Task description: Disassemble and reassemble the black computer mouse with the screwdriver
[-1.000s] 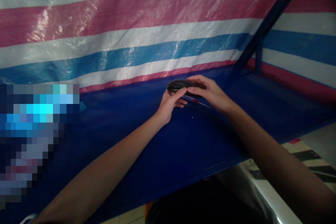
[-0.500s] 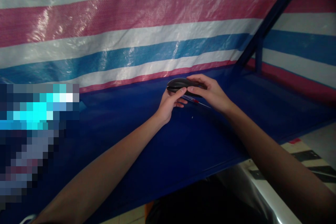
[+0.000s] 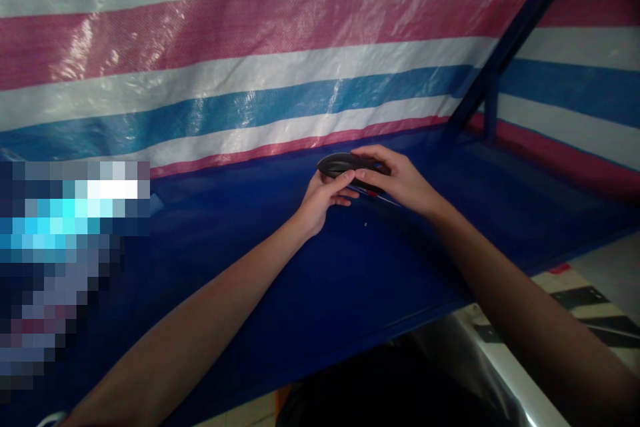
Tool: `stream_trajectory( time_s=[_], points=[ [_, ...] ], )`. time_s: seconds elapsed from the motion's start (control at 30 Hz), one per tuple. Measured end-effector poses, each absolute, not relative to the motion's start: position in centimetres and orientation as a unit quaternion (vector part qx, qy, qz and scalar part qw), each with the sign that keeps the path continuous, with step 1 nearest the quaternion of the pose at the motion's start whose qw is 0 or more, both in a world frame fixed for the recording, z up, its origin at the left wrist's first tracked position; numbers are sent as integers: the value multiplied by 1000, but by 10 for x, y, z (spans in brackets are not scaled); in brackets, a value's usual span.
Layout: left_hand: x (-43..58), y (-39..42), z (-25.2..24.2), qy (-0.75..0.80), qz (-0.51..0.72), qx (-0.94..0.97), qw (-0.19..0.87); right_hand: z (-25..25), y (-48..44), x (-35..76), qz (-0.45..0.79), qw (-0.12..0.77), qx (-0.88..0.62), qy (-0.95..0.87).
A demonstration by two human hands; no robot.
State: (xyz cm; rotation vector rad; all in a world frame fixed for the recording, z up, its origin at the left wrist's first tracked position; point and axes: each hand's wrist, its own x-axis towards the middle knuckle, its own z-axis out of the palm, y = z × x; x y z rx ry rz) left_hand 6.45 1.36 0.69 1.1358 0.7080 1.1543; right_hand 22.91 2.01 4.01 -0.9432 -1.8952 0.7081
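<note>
A black computer mouse (image 3: 343,163) is held just above the blue table (image 3: 280,280), close to the back wall. My left hand (image 3: 320,200) is closed on its near left end, fingers curled under it. My right hand (image 3: 400,177) grips the mouse's right side, with fingers over the top. A thin red-handled tool (image 3: 373,193), like a small screwdriver, lies on the table under my hands, partly hidden by them.
A striped pink, white and blue tarp (image 3: 250,67) hangs right behind the table. A dark blue metal frame post (image 3: 505,47) slants at the right. A blurred bright patch (image 3: 70,260) sits on the left. A tiny pale speck (image 3: 365,224) lies near my hands.
Almost nothing has changed; both hands keep their grip on the mouse, which has tipped very slightly.
</note>
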Motion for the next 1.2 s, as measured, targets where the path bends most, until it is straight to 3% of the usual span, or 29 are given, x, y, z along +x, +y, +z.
stream_trajectory(
  time_s=[0.33,0.5,0.67,0.77,0.87,0.97,1.2],
  points=[
    [63,14,6,309,520,459,651,38,32,235,243,520,-435,-693],
    [63,16,9,307,530,423,668,23,41,251,52,364,-597,-713],
    [61,16,10,282,531,377,704,15,40,257,25,225,-661,-716],
    [60,15,10,257,505,376,733,19,37,252,6,255,-622,-741],
    [60,14,9,260,477,386,745,27,31,239,21,326,-474,-818],
    [61,15,8,273,461,387,750,31,23,225,79,340,-358,-866],
    [63,16,10,297,440,383,756,32,16,220,145,336,-337,-867]
  ],
)
